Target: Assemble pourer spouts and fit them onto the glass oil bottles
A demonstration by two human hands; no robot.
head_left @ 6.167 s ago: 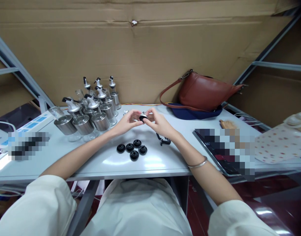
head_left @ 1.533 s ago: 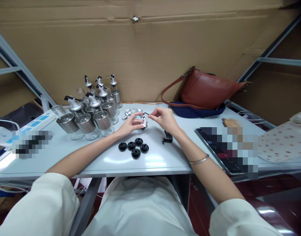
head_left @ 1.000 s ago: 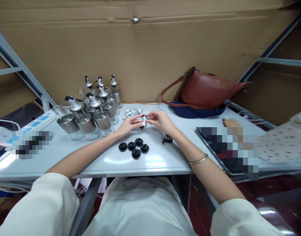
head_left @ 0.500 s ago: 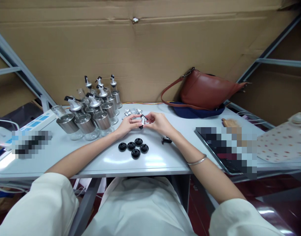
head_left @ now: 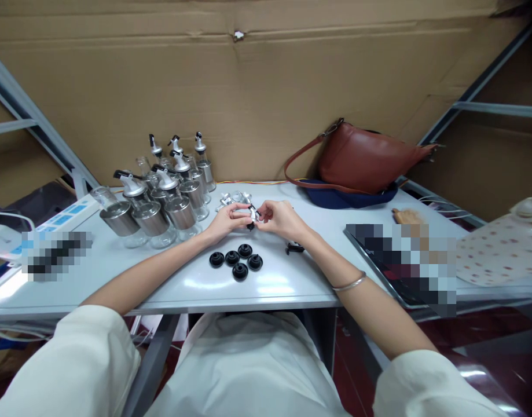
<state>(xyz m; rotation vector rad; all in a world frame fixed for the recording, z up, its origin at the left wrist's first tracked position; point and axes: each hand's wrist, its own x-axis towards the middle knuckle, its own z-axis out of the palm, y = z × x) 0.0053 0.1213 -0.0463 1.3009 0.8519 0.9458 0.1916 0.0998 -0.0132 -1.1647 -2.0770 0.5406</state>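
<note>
Between my hands, above the middle of the table, is a silver-and-black pour spout [head_left: 253, 215]. My left hand [head_left: 229, 222] grips it from the left with thumb and fingers. From the other side my right hand [head_left: 278, 218] pinches at its black lever; the fingertips partly hide that spot. Several round black stoppers [head_left: 240, 271] lie in a cluster just in front of my hands. Behind the fingers is a small pile of silver spout pieces [head_left: 235, 198]. A small black part [head_left: 294, 248] lies under my right wrist.
Glass bottles with steel bands [head_left: 150, 218] crowd the left of the table, several topped with spouts. A brown leather bag [head_left: 363, 159] rests on a dark blue cap [head_left: 335, 198] at the back right. To the right lies a dark, partly blurred tray [head_left: 370, 255]. Cardboard [head_left: 266, 104] walls the back.
My right hand's fingers have shifted slightly at the spout's lever, curling closer in. The left hand keeps its grip, and the table items stay put.
</note>
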